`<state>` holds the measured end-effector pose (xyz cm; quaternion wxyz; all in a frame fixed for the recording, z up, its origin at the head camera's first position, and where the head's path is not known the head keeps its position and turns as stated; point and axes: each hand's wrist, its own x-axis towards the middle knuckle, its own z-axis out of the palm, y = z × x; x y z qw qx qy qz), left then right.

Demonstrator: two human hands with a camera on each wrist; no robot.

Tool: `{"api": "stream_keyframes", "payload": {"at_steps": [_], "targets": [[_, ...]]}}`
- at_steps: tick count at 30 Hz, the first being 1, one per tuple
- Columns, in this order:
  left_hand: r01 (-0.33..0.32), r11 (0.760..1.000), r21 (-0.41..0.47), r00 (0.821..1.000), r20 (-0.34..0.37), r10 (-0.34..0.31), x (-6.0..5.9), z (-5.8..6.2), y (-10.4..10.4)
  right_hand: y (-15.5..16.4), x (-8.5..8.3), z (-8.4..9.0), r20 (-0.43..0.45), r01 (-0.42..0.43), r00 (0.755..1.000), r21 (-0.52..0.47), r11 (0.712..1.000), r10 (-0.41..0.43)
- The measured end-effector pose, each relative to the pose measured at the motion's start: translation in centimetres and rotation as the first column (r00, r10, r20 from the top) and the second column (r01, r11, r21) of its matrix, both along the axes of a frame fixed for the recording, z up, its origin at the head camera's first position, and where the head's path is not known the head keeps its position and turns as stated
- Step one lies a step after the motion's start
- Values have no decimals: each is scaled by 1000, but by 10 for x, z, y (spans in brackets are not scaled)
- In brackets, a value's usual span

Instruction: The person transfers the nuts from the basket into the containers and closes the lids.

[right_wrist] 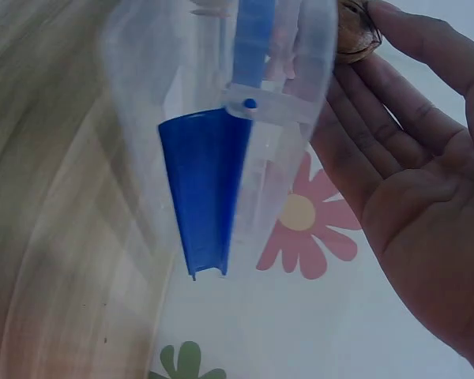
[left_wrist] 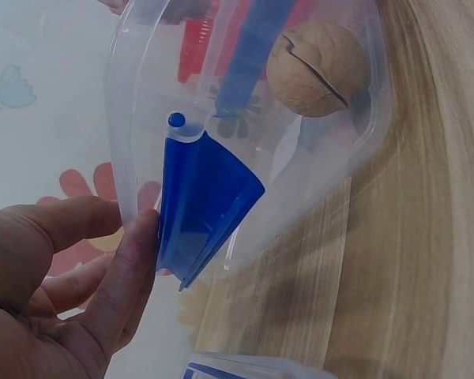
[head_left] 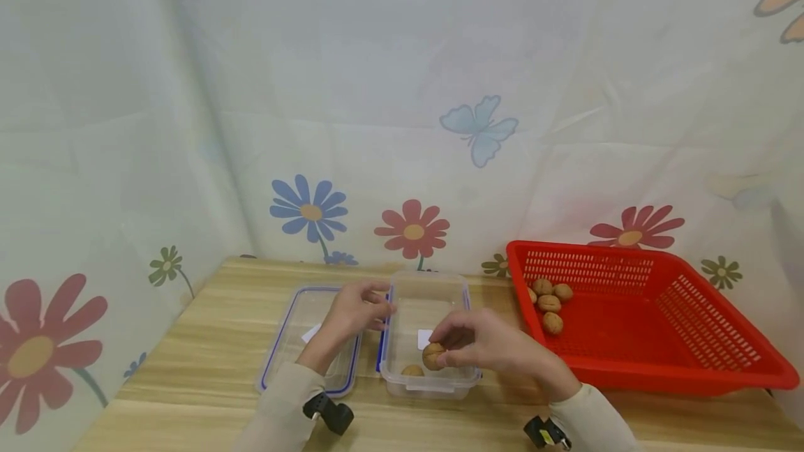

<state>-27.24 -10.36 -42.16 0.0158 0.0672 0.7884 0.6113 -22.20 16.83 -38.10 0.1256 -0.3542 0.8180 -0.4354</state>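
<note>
A clear plastic food container (head_left: 433,388) with blue side latches stands without its lid on the table. My right hand (head_left: 486,344) pinches a walnut (head_left: 433,356) between thumb and fingers, over the container's near end. In the right wrist view that walnut (right_wrist: 355,31) shows at the fingertips, beyond the rim. Another walnut (head_left: 412,371) lies inside at the near left; the left wrist view shows this walnut (left_wrist: 319,69) through the clear wall. At the container's left side, my left hand (head_left: 358,309) holds the rim beside a hanging blue latch (left_wrist: 205,205).
A clear lid (head_left: 285,351) with a blue seal lies on the table left of the container, partly under my left forearm. To the right stands a red plastic basket (head_left: 628,330), with several walnuts (head_left: 549,303) at its left end. A flowered curtain hangs behind.
</note>
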Motion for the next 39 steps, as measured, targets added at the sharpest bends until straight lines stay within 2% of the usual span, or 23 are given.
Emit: {"api": "stream_keyframes", "payload": {"at_steps": [9,15,25,33,39], "targets": [[0,1000,-3,1000,5,0,1,1,-1,-5,-2,-8,24,7,1000,71,997,-9],[-10,1000,-14,1000,4,10,1,0,-1,-11,-5,-13,-33,-14,999,119,993,18],[0,1000,-20,1000,-13,0,2,1,-2,-15,-4,-13,-29,-32,999,167,985,37],[3,1000,-25,1000,-18,-3,1,2,-1,-15,-3,-13,-84,-18,996,213,977,37],[9,1000,-28,1000,-16,-9,0,1,0,-14,-5,-13,-35,-38,998,198,979,45]]}}
